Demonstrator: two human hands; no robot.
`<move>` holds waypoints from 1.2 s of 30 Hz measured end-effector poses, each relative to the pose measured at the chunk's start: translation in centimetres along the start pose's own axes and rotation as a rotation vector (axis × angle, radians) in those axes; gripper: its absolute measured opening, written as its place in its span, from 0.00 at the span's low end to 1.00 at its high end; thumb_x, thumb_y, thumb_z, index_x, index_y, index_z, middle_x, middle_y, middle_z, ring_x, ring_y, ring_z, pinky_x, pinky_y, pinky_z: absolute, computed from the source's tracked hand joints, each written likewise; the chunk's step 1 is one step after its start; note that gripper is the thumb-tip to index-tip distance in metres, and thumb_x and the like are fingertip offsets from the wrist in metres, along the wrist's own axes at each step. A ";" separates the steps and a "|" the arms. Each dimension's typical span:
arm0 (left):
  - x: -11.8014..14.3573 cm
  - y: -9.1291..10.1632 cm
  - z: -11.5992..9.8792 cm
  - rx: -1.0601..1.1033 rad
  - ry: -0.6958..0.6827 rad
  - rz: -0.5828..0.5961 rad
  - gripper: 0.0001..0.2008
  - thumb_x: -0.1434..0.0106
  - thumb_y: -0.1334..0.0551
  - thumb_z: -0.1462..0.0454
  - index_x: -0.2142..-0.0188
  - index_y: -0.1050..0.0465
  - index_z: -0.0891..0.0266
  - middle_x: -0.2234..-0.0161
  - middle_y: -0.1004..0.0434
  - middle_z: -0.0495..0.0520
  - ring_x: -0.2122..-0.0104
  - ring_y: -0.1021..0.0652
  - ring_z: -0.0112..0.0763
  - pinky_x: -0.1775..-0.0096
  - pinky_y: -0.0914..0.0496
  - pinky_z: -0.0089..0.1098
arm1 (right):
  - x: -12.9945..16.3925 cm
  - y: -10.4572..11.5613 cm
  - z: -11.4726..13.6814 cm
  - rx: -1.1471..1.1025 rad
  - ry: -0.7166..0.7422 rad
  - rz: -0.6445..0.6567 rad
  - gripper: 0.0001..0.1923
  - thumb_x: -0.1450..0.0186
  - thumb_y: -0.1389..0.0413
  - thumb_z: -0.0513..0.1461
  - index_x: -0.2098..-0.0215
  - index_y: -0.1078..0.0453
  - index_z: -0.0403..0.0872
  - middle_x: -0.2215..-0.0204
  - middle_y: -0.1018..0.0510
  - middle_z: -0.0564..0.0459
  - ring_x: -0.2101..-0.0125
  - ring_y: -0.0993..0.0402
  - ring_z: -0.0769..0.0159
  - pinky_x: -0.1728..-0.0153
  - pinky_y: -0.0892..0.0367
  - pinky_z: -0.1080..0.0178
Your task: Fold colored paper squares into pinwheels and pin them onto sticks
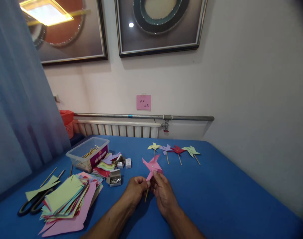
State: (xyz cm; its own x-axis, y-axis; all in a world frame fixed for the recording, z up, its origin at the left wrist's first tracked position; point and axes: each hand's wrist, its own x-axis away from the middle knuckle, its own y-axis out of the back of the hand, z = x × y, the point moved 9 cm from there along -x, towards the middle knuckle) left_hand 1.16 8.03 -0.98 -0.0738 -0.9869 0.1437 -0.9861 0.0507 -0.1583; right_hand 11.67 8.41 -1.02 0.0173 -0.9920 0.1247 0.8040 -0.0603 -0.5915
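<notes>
- Between the two hands, above the blue surface (221,199), I see a pink pinwheel (155,165) with pointed, folded blades and a shiny dot at its centre; its thin stick (146,196) slants down below.
- The left hand (135,189) is curled, thumb and fingers pinching near the lowest blade and the stick.
- The right hand (163,193) is half closed, its thumb on the pinwheel just below the centre.
- Beyond lie four other pinwheels (177,150), side by side: yellow, lilac, red, pale green.
- Off to the left are stacked coloured paper (64,194), dark-handled scissors (35,203) and a clear tub (83,149).
- Behind, a pipe (141,116) runs above a radiator (116,123).
</notes>
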 end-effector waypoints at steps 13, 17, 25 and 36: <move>-0.3 0.1 0.4 -0.012 -0.016 0.020 0.22 0.59 0.26 0.50 0.82 0.33 0.61 0.86 0.36 0.45 0.84 0.40 0.21 0.77 0.49 0.28 | -0.1 0.4 0.0 0.053 0.015 -0.031 0.23 0.52 0.28 0.54 0.76 0.32 0.49 0.81 0.30 0.60 0.77 0.32 0.67 0.72 0.37 0.64; -0.3 0.2 0.3 -0.011 -0.019 0.002 0.23 0.58 0.25 0.50 0.82 0.33 0.61 0.86 0.36 0.45 0.83 0.40 0.21 0.77 0.49 0.28 | 0.1 0.3 0.1 0.079 0.026 -0.016 0.21 0.48 0.30 0.55 0.75 0.30 0.50 0.80 0.28 0.59 0.76 0.29 0.64 0.70 0.35 0.63; -0.2 0.9 0.4 0.065 0.005 -0.064 0.24 0.61 0.25 0.47 0.79 0.32 0.61 0.86 0.37 0.43 0.85 0.40 0.21 0.78 0.48 0.27 | -0.2 -0.3 -0.7 0.130 0.059 0.075 0.16 0.49 0.29 0.51 0.72 0.24 0.49 0.74 0.21 0.54 0.69 0.24 0.61 0.61 0.31 0.60; -0.5 3.3 -1.3 0.042 -0.040 -0.101 0.18 0.56 0.27 0.52 0.75 0.25 0.65 0.79 0.27 0.49 0.83 0.34 0.23 0.78 0.44 0.27 | -0.2 0.3 -0.7 0.190 -0.034 0.029 0.18 0.51 0.29 0.50 0.74 0.26 0.46 0.75 0.20 0.54 0.74 0.25 0.66 0.69 0.32 0.64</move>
State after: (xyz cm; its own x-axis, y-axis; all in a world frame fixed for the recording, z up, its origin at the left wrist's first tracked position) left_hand -2.29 8.93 -0.29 0.0328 -0.9920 0.1216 -0.9811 -0.0552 -0.1855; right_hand 11.54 8.54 -1.76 0.0596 -0.9886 0.1380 0.9006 -0.0064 -0.4347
